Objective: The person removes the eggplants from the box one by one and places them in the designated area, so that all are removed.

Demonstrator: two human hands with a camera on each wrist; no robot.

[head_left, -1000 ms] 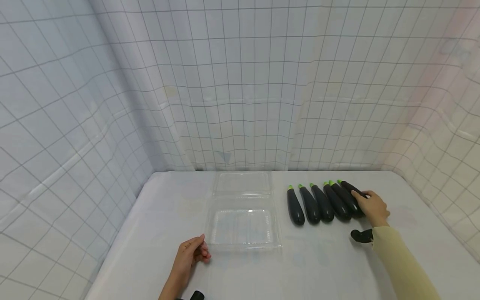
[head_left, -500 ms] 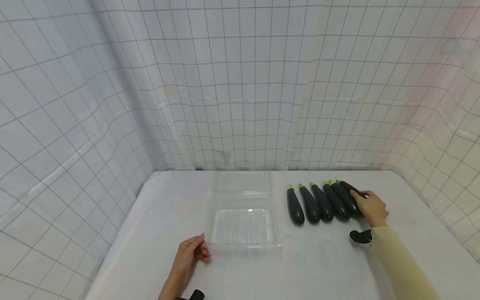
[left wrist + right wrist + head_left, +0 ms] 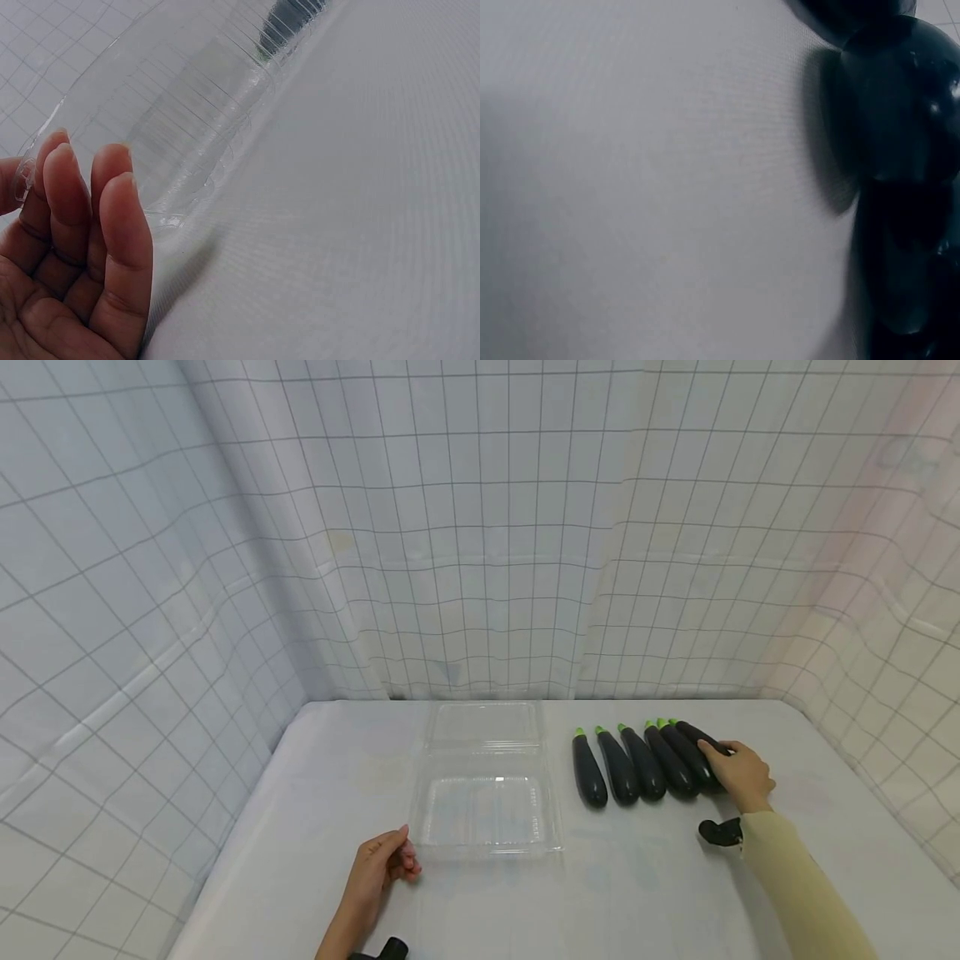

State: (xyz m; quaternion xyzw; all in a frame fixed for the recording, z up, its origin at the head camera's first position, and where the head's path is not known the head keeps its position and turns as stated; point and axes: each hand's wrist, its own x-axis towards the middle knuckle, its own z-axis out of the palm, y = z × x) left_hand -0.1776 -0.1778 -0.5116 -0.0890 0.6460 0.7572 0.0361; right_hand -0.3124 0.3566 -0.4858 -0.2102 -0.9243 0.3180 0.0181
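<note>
Next to the front left corner of an open clear plastic container (image 3: 450,842), my left hand (image 3: 378,868) pinches the rim between thumb and forefinger. In the left wrist view the other fingers (image 3: 124,225) are bent beside the container's wall (image 3: 187,97). Far to the right, my right hand (image 3: 742,772) grips the rightmost eggplant (image 3: 696,732), thumb on its left side, and covers its thick lower end. That eggplant lies against a neighbouring eggplant (image 3: 686,756). The right wrist view shows dark, glossy eggplant ends (image 3: 907,105); the right fingers cannot be made out there.
Several more black eggplants with green tips, such as the leftmost eggplant (image 3: 589,772), lie in a row right of the container. The container's lid (image 3: 486,727) lies folded back. A white cloth covers the table (image 3: 600,893); a checked curtain (image 3: 480,568) hangs behind and at both sides.
</note>
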